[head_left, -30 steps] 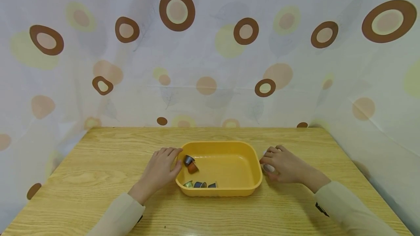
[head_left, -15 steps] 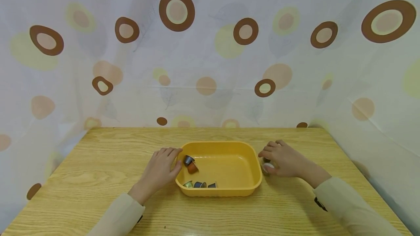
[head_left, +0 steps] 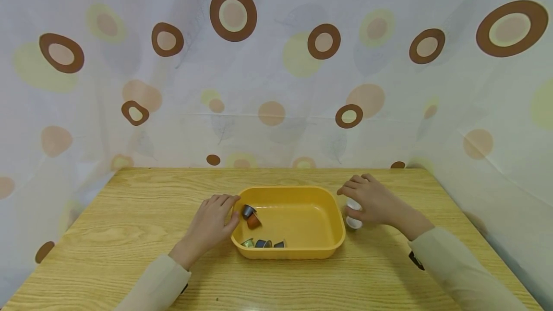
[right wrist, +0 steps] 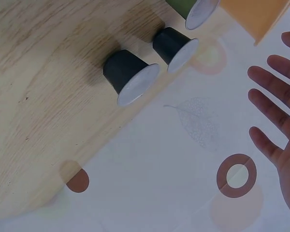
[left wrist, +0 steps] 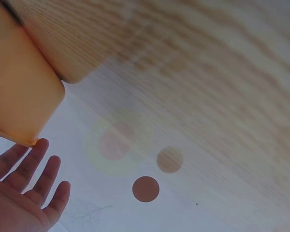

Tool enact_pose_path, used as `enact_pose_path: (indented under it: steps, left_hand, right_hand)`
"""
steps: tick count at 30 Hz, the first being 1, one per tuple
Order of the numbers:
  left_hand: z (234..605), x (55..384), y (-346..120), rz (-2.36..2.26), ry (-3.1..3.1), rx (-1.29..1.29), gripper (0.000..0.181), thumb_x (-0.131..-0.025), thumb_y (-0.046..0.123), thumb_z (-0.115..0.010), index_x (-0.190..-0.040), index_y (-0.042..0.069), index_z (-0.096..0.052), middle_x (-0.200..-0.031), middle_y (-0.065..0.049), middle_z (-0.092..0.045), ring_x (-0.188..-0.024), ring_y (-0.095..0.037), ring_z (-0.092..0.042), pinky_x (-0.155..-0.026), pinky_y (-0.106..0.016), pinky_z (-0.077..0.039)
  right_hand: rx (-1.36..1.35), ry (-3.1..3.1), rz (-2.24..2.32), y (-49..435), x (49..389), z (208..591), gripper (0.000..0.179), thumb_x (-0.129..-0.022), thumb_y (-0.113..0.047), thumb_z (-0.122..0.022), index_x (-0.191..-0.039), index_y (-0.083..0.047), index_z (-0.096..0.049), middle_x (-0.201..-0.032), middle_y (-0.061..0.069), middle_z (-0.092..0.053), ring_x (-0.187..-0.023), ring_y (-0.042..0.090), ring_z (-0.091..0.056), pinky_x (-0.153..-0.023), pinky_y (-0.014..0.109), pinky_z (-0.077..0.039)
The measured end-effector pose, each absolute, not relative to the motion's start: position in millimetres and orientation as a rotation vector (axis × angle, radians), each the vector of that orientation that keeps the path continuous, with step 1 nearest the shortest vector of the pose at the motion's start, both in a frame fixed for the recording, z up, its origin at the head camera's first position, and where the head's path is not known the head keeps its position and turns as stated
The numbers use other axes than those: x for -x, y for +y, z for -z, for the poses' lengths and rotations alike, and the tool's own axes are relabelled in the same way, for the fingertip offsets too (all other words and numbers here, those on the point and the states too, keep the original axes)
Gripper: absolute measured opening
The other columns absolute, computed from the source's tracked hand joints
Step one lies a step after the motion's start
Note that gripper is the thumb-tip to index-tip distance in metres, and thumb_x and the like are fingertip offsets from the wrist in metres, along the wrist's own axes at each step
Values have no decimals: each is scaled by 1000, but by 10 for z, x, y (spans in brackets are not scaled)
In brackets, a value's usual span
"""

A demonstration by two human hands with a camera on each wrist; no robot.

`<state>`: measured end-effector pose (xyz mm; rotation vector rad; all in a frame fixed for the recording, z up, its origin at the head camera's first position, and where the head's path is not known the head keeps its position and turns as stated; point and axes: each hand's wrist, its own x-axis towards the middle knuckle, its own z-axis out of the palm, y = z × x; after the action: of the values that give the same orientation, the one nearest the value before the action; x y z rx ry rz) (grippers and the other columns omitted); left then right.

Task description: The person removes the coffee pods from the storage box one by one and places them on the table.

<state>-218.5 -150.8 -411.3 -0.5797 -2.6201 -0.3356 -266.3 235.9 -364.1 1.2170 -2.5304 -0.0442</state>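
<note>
A yellow plastic tray [head_left: 294, 254] stands on the table. My left hand [head_left: 209, 222] rests at its left rim with extended fingers, one fingertip at the tray's edge in the left wrist view. Inside lie several coffee capsules, among them an orange capsule [head_left: 253, 221], a dark grey capsule [head_left: 247, 211] and a green capsule [head_left: 248, 243]. My right hand [head_left: 375, 202] hovers beside the right rim, fingers spread and loosely bent, holding nothing. Under it are capsules with white lids; the right wrist view shows two black capsules [right wrist: 123, 70] and an olive-green capsule [right wrist: 182, 7].
The wooden table [head_left: 276, 284] runs up to a white curtain [head_left: 276, 80] with brown and beige circles, which also encloses both sides. Bare wood lies in front of the tray and along both its sides.
My right hand has moved away from me and slightly left, rising off the capsules at the tray's right side, so their white lids now show more. The left hand and tray stay put.
</note>
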Motion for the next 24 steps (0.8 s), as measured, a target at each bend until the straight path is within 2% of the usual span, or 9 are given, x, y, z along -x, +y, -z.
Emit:
enact_pose_path:
  steps: [24]
  left_hand:
    - [4124, 2189, -1513, 341, -2624, 574, 34, -86, 24, -57, -118, 12, -59, -110, -3, -63, -104, -24, -56, -89, -43, -44]
  right_hand:
    - [-1300, -2461, -20, 1983, 2680, 3659, 30, -82, -32, -63, -105, -13, -64, -101, -1, -64, -96, 19, -58, -87, 41, -44]
